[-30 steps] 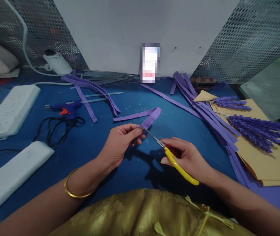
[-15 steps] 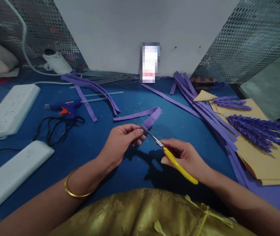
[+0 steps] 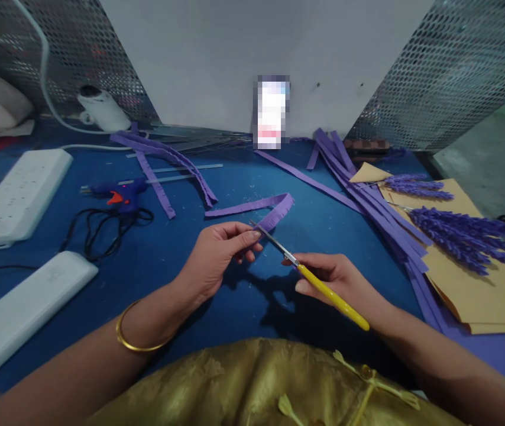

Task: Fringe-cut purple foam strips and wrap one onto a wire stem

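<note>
A narrow purple strip (image 3: 274,214), its edge snipped into a fringe, bends over the blue tabletop. My left hand (image 3: 222,253) pinches one end of it between thumb and fingers. In my right hand (image 3: 339,281) are scissors (image 3: 330,294) with yellow handles, held shut round the grip. Their blades lie across the strip close to my left fingertips, and the tips poke out past its far edge. The strip's other end rests on the table, with tiny scraps scattered near it.
Fringed purple strips (image 3: 170,155) and a blue glue gun (image 3: 123,194) lie left, near white power strips (image 3: 24,195). Uncut purple strips (image 3: 376,222), tan paper (image 3: 492,296) and purple lavender-like sprigs (image 3: 460,234) lie right. A blurred-out phone (image 3: 271,112) leans against the back panel.
The scissors' yellow handles have swung slightly right and closer together, and the blades now reach a little farther across the strip. My left hand stays nearly in place.
</note>
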Available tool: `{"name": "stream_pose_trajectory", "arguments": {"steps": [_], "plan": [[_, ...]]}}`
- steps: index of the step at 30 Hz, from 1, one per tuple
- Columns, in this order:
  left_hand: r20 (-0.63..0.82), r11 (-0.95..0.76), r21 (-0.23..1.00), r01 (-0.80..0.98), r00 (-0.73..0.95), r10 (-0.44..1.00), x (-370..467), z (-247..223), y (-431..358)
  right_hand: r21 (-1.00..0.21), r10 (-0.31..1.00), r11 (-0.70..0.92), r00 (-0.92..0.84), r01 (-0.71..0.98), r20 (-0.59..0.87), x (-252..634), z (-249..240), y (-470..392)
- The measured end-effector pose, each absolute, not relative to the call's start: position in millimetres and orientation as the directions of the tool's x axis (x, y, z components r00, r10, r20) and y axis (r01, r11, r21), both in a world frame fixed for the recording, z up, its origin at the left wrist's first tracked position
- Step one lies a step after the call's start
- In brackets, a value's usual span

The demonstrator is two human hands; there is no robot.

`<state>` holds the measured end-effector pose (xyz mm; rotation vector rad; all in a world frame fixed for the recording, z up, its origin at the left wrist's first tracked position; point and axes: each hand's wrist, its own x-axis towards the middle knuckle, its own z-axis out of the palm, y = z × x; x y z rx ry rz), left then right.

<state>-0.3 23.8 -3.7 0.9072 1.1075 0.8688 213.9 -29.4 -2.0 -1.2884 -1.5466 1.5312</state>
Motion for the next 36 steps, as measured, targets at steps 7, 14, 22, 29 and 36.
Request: {"name": "stream_pose_trajectory", "arguments": {"steps": [7,14,22,29,36], "plan": [[-0.377,0.423,0.895,-0.144,0.262,0.888,-1.3,-1.5,25.6,-0.958,0.871,-0.242,-0.400,0.155,-0.285,218.0,-0.9,-28.6],[-0.345,0.382,0.914,-0.136,0.235,0.909,-0.8,-3.0,23.7,-0.966,0.905,-0.192,-0.350,0.173,-0.243,215.1,-4.2,-29.4],[-0.325,0.352,0.930,-0.107,0.209,0.922,0.4,-3.6,22.8,-0.967,0.938,-0.140,-0.284,0.212,-0.198,213.3,-12.1,-32.1],[-0.342,0.369,0.923,-0.114,0.199,0.918,-0.4,-0.5,23.6,-0.967,0.937,-0.091,-0.308,0.239,-0.165,214.2,-8.3,-31.6],[-0.356,0.387,0.914,-0.125,0.214,0.910,-0.5,-0.9,23.5,-0.967,0.929,-0.136,-0.311,0.217,-0.201,212.3,-5.4,-30.6]]}}
